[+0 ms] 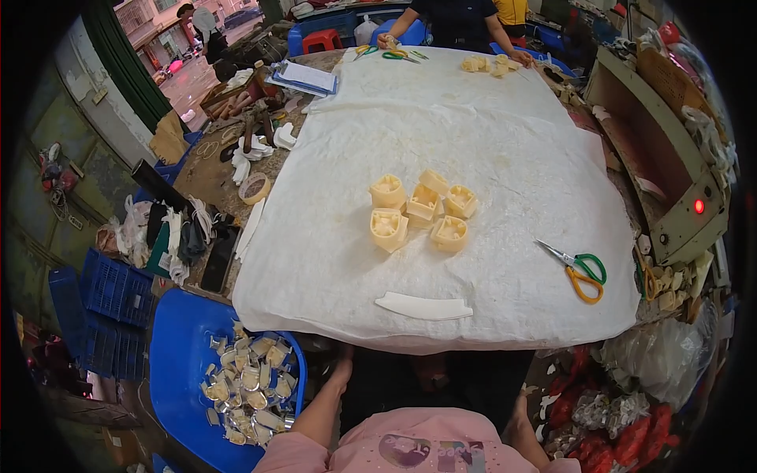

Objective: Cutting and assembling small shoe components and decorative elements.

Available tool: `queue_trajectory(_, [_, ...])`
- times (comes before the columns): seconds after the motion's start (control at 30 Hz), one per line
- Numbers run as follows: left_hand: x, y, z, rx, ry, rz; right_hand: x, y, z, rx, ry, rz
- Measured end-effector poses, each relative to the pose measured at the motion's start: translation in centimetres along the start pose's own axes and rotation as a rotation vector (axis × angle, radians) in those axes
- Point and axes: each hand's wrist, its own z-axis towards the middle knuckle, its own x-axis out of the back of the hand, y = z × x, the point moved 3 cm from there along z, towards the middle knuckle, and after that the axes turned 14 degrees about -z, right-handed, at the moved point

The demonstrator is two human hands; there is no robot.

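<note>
My left hand [344,366] reaches to the near edge of the table, just under the hanging white cloth [331,260], and its fingers are hidden. Only my right forearm [522,422] shows, going into the dark under the table with the hand out of sight. On the cloth, a white curved strip [423,306] lies closest to me. Beyond it, a cluster of several yellow moulded pieces [422,213] sits mid-table. Scissors with green and orange handles [580,270] lie to the right. Neither hand touches any of these.
A blue tub [177,355] at my lower left holds a pile of pale pieces [246,385]. A tape roll [254,188] and tools lie along the left edge. A machine with a red light [698,206] stands to the right. Another person [457,20] works at the far end.
</note>
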Motion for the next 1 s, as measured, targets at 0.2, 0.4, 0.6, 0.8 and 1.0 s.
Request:
queue_trajectory(0.2, [0.6, -1.2, 1.6, -0.058, 0.018, 0.063, -1.2, -1.3, -1.1, -0.036, 0.052, -0.087])
queue_trajectory(0.4, [0.6, -1.1, 1.3, -0.168, 0.032, 0.173, 0.3, 0.5, 1.2, -0.088, -0.064, 0.006])
queue_trajectory(0.6, [0.5, -0.9, -0.4, -0.249, 0.066, 0.334, -0.5, -0.5, -0.1, 0.008, -0.017, -0.049])
queue_trajectory(0.8, [0.3, -0.9, -1.9, -0.258, 0.102, 0.584, -0.4, -0.7, -1.1, 0.079, 0.069, -0.190])
queue_trajectory(1.0, [0.1, -0.6, -2.7, -0.252, 0.171, 0.577, -3.1, -4.4, -6.0, 0.680, 0.492, -1.115])
